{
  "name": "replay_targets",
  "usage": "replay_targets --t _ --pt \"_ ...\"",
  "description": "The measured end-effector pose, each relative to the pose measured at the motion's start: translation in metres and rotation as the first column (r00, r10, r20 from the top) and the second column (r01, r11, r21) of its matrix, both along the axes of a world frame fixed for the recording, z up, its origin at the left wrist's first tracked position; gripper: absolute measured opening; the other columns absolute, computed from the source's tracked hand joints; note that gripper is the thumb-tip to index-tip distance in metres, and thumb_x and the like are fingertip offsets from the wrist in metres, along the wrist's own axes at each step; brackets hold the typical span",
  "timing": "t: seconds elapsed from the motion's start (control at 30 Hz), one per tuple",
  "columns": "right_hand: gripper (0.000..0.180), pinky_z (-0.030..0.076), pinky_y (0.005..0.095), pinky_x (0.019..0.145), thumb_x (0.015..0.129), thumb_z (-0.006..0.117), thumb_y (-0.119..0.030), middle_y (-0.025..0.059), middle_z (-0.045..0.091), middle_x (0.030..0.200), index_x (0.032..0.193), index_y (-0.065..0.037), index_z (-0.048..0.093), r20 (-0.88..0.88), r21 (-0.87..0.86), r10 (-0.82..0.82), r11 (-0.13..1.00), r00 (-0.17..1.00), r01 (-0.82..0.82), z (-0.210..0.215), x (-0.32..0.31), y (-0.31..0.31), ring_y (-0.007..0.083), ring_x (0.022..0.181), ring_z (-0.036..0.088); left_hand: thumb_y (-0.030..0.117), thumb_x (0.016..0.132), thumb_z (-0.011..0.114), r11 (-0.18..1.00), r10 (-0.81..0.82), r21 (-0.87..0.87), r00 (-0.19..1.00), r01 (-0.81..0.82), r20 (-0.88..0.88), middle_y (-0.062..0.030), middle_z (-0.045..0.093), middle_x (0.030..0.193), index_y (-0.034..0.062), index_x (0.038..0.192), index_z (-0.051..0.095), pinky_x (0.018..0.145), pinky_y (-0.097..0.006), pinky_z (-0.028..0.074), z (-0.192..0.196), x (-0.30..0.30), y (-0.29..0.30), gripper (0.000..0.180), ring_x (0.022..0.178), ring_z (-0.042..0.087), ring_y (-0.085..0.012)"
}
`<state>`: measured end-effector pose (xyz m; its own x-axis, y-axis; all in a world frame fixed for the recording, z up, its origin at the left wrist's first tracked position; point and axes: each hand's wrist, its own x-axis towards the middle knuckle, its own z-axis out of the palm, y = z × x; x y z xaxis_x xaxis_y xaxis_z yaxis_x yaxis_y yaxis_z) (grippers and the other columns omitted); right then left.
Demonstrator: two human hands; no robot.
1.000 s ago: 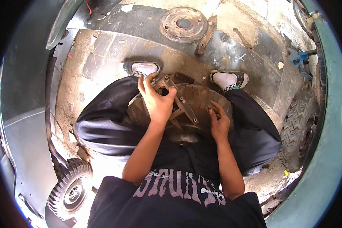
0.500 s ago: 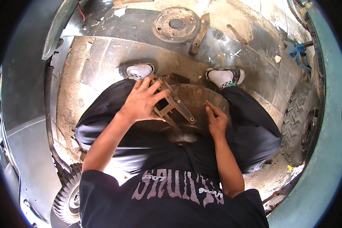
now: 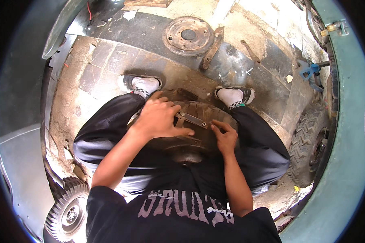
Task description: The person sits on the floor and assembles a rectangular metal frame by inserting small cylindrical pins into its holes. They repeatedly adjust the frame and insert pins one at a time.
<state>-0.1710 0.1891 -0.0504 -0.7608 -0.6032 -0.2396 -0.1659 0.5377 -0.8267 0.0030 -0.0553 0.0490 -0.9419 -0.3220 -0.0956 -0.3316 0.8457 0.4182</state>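
A flat metal bracket (image 3: 194, 119) with crosspieces and small round fittings lies over the tyre (image 3: 227, 115) between my legs. My left hand (image 3: 156, 117) spans the bracket's left end, with its fingers on the far side and its thumb stretched along the near side; the palm hides that end. Close to the bracket's right end, by a round fitting, is my right hand (image 3: 226, 137). Its thumb and forefinger are drawn toward each other, and anything between them is too small to make out.
Beyond my feet lie a rusty wheel disc (image 3: 188, 35), a flat metal bar (image 3: 211, 50) and a smaller metal piece (image 3: 250, 51). A treaded wheel (image 3: 310, 148) stands at right, another (image 3: 71, 214) at lower left. Vehicle panels (image 3: 355, 121) flank me, and a blue part (image 3: 310, 72) sits at right.
The bracket has come down and turned closer to level across the tyre. My left hand moved down with it, thumb spreading out. My right hand shifted slightly left and lower, to the bracket's end.
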Motion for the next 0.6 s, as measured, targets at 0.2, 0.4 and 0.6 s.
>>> replay_targets --t 0.2,0.4,0.6 --pt "0.019 0.059 0.0386 0.079 0.093 0.087 -0.019 0.015 0.081 0.099 0.11 -0.01 0.088 -0.171 0.131 0.112 0.987 0.979 -0.09 0.006 0.004 -0.007 0.0288 0.089 0.08 0.078 0.098 0.058 0.967 0.203 0.1 0.944 -0.236 0.261 -0.0223 0.076 0.088 0.0073 0.088 0.084 0.092 -0.05 0.056 -0.007 -0.026 0.007 0.077 0.1 0.075 -0.0396" --pt "0.015 0.059 0.0412 0.076 0.092 0.086 -0.016 0.0167 0.08 0.091 0.103 -0.006 0.087 -0.15 0.155 -0.021 0.987 0.988 0.045 0.004 0.01 -0.02 0.0324 0.081 0.079 0.067 0.104 0.055 0.949 0.293 0.013 0.901 -0.314 0.319 -0.025 0.078 0.087 0.0059 0.087 0.085 0.09 -0.05 0.058 -0.013 -0.039 0.013 0.07 0.089 0.076 -0.0413" --pt "0.012 0.059 0.0412 0.073 0.091 0.086 -0.013 0.0167 0.078 0.087 0.099 -0.005 0.085 -0.277 0.106 0.033 0.994 0.96 -0.004 -0.004 0.02 -0.014 0.0327 0.078 0.078 0.06 0.106 0.055 0.937 0.336 0.004 0.906 -0.348 0.258 -0.0244 0.078 0.087 0.0045 0.089 0.084 0.089 -0.051 0.058 -0.016 -0.037 0.017 0.065 0.088 0.076 -0.041"
